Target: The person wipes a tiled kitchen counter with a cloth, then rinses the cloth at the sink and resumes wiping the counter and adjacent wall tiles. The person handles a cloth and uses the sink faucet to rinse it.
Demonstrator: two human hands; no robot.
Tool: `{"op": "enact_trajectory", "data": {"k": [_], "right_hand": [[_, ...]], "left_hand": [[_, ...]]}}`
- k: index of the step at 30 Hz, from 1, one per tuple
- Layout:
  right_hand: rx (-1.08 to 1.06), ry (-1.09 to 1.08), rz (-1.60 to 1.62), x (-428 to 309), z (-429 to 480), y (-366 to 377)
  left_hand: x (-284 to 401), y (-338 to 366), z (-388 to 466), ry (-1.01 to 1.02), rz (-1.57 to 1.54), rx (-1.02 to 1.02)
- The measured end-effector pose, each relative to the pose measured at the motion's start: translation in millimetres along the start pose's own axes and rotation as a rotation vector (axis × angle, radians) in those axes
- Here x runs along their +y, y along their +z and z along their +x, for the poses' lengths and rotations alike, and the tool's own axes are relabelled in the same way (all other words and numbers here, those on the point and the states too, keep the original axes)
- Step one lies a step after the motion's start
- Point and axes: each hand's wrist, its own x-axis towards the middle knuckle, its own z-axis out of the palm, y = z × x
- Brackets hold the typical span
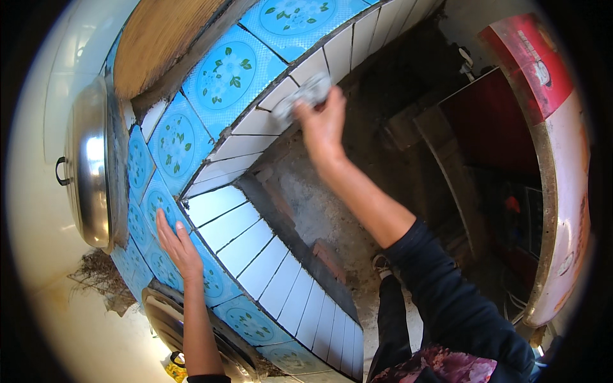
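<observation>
My right hand [322,122] grips a crumpled greyish-white cloth [306,95] against the white side tiles [256,122] of a tiled stove; hand and cloth are slightly blurred. On the blue flowered top tiles [225,72], near the corner, my left hand [177,242] rests with its fingers extended and nothing held. Left of it stands a domed metal lid [88,163] with a black handle. Another metal lid [165,318] lies partly behind my left forearm.
A round wooden board [158,43] lies on the stove at the top. Dry twigs [103,277] lie by the far wall. A red brick [329,261] is on the floor. A counter with a pink and red cover [567,191] stands at the right.
</observation>
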Motion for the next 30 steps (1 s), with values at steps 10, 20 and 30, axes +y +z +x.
{"op": "enact_trajectory", "data": {"k": [10,20,30], "right_hand": [[-0.17,0.788,0.256,62.9,-81.2,66.1],[-0.075,0.308,0.407,-38.3,-23.8,1.2],[0.014,0.893,0.491,58.6,-42.6,46.8]], "left_hand": [[10.2,11.1,6.1,0.021,-0.025,0.003],[0.5,-4.6,0.6,0.016,0.033,0.001],[16.5,14.2,11.3,0.026,-0.038,-0.007]]}}
